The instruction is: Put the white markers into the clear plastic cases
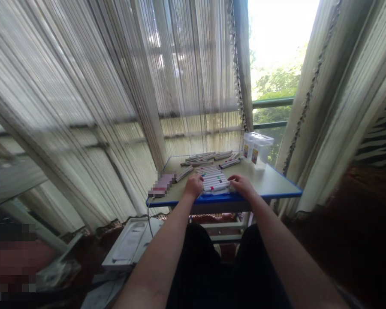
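A row of white markers (215, 178) with coloured bands lies side by side near the front edge of the table, with clear plastic (216, 192) showing along the near side. My left hand (194, 185) is closed at the left ends of the row, its fingers curled inward. At the right ends, my right hand (241, 184) pinches the edge, where some whitish plastic shows at the fingertips. The exact grip of both hands is partly hidden. Beyond the row, several loose markers (197, 163) are scattered over the table.
Two clear plastic containers (259, 150) with labels stand at the table's back right. A pixelated flat device (162, 184) with a cable lies at the left edge of the table (276, 184). Below left is an open white box (128, 242). Sheer curtains (193, 77) hang behind.
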{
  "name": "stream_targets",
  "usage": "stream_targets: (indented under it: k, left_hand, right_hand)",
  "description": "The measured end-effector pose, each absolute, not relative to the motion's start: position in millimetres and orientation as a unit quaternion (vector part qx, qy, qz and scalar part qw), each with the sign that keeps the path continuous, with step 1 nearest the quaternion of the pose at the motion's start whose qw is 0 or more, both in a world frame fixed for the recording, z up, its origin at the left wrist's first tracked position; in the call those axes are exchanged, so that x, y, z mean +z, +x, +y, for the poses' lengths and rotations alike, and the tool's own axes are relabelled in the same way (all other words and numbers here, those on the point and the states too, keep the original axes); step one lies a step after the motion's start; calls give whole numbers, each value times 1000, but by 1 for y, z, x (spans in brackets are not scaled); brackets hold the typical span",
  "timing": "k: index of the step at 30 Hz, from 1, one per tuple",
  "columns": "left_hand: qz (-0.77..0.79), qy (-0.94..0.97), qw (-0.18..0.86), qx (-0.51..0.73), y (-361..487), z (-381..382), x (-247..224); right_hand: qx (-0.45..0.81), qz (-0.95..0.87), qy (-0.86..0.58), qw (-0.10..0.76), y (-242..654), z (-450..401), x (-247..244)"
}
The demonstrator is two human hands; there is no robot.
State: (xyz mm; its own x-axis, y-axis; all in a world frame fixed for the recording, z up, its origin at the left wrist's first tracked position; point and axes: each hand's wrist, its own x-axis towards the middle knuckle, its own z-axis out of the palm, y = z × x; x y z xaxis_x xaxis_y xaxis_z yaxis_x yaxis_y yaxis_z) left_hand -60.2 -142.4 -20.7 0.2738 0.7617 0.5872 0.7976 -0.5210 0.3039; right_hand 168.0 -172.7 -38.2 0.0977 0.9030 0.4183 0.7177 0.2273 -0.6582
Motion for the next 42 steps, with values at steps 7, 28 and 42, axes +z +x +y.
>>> stream_targets:
  k: [7,28,42]
  left_hand:
    - [-433,-833,34,-342,-58,-161,-16]
    - [-480,-803,51,-349,-56,-153,-14]
    - [-482,-794,-68,-365,-75,-191,-21]
  right_hand:
    - [74,-675,-607,413,165,-174,-37]
    - [95,-680,-593,421,162,-181,-36]
    - [57,-674,-591,439,157,-183,-42]
